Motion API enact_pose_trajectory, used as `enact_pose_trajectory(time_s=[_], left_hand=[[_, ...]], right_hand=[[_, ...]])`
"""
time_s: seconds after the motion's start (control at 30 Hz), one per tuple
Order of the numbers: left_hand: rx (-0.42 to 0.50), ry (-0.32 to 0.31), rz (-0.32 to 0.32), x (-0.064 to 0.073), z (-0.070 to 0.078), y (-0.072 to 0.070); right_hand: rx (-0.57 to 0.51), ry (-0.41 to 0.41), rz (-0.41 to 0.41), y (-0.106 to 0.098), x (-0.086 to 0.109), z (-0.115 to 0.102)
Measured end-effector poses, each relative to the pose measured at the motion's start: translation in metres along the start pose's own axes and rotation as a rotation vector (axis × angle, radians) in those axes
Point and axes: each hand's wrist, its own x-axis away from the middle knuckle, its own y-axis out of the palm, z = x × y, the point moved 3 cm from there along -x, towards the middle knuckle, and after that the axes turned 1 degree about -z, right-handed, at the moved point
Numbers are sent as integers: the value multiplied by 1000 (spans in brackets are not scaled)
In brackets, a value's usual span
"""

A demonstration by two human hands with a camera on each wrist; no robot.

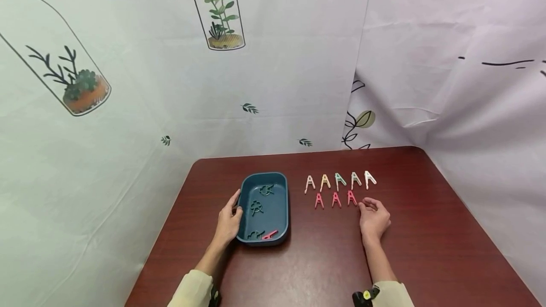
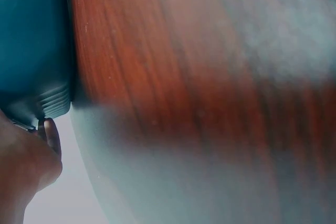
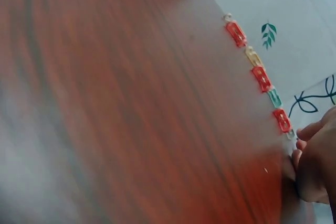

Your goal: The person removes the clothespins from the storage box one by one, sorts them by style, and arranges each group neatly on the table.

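My left hand [image 1: 229, 220] grips the left wall of a blue rectangular tray [image 1: 285, 203]; its thumb lies at the rim. Inside the tray are three dark green openwork clips [image 1: 256, 207] and a red clothespin [image 1: 270, 234] by the near wall. My right hand [image 1: 374, 219] is low over the table, fingers bent, its fingertips just right of a red clothespin [image 1: 351, 198]. That one ends a row with two other red clothespins [image 1: 336, 199]. I cannot tell whether the right fingers pinch something. In the right wrist view, this hand [image 3: 317, 161] is at the right edge.
Behind the red row stands a row of several clothespins: a pale one [image 1: 310, 183], a yellow one [image 1: 325, 182], a green one [image 1: 340, 181], a pale greenish one [image 1: 356, 180] and a white one [image 1: 369, 179]. The brown table [image 1: 324, 259] meets a printed curtain [image 1: 277, 84] at the back.
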Motion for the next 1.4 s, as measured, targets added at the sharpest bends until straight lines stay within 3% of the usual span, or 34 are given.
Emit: enact_pose_trajectory(time_s=[0.23,0.4,0.53,0.63,0.8,1.0,1.2,1.4], left_hand=[[-11,-2,-5,-1,0,1],[-9,-4,-4,-1,0,1],[-11,-4,-3,-1,0,1],[-11,-8,-5,-1,1,1],[-14,-12,-6,0,2,1],[-10,0,-3,1,2,1],[-13,7,3,1,2,1],[-27,1,4,2,3,1]], right_hand=[[-149,149,-1,-5,-8,-1],[-263,107,-96,3,-9,-15],[-413,13,-279,22,-5,-36],[-436,-33,-457,39,2,-54],[-367,-128,-779,73,22,-82],[-285,-260,-1079,113,47,-108],[-171,-352,-1329,140,72,-120],[-100,-311,-1478,158,91,-121]])
